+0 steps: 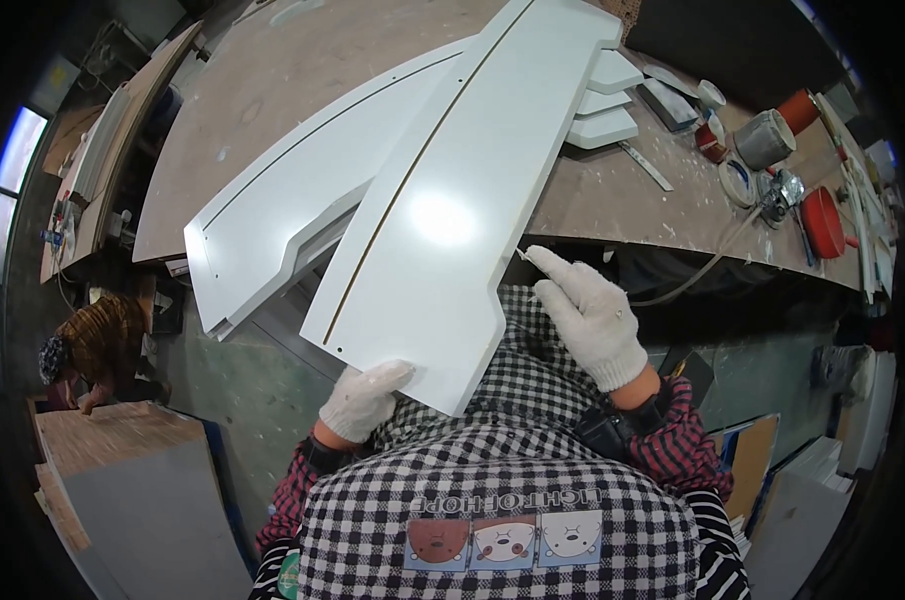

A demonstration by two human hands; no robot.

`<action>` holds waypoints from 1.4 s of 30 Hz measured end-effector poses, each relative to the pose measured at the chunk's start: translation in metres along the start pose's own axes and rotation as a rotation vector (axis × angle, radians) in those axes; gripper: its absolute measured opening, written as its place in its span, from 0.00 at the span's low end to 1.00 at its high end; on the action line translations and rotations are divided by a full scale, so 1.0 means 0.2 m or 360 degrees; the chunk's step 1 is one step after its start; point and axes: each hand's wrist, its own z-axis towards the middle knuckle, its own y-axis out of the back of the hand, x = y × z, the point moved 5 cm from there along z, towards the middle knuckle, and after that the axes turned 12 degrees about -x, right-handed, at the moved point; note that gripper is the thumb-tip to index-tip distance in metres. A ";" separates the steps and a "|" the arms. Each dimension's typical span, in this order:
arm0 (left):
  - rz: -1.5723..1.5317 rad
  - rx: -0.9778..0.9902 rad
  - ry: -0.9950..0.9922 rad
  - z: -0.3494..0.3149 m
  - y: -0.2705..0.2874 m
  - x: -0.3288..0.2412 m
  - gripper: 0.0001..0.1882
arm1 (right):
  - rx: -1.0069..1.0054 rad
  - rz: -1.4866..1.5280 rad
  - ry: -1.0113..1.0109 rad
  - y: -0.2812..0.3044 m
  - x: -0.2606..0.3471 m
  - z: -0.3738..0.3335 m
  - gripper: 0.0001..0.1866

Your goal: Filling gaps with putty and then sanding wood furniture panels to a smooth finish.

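Observation:
A long white panel (453, 200) with a dark groove along its length lies slantwise over the table edge, its near end reaching toward my apron. At its near left corner, my left hand (363, 400) in a white knit glove grips the panel, thumb on top and fingers hidden beneath. Beside the panel's right edge is my gloved right hand (593, 315), its fingers closed together and pointing at the edge. A small thin thing shows at those fingertips, too small to name. Under the held panel lies another grooved white panel (273, 190) with a stepped edge.
More white panels (603, 125) are stacked at the right on the brown table (243, 90). A grey pot (765, 138), a red bowl (824, 222), tape rolls (738, 183) and a ruler (647, 166) lie there. Far left, another person (103, 345) bends over boards (143, 470).

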 end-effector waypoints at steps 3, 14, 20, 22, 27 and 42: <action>-0.0955 -0.0176 0.0859 0.05 -0.01 -0.02 0.18 | -0.0050 -0.0073 0.0065 0.01 0.00 0.00 0.17; -0.1792 -0.0367 0.1666 -0.03 -0.08 0.03 0.19 | -0.0083 -0.0396 0.0378 0.00 0.05 0.00 0.20; -0.1762 -0.0382 0.1702 -0.02 -0.08 0.02 0.18 | 0.0333 -0.0423 0.0458 -0.02 0.11 -0.04 0.15; -0.1856 -0.0408 0.1691 -0.01 -0.08 0.00 0.15 | 0.0382 -0.0392 0.0489 0.00 0.11 -0.05 0.15; -0.0738 -0.0123 0.0774 0.00 0.02 0.04 0.12 | 0.0104 -0.0047 0.0218 0.06 0.06 0.01 0.14; -0.1561 -0.0320 0.1346 0.01 0.01 -0.03 0.13 | -0.0368 0.0260 0.0101 -0.10 -0.11 0.27 0.20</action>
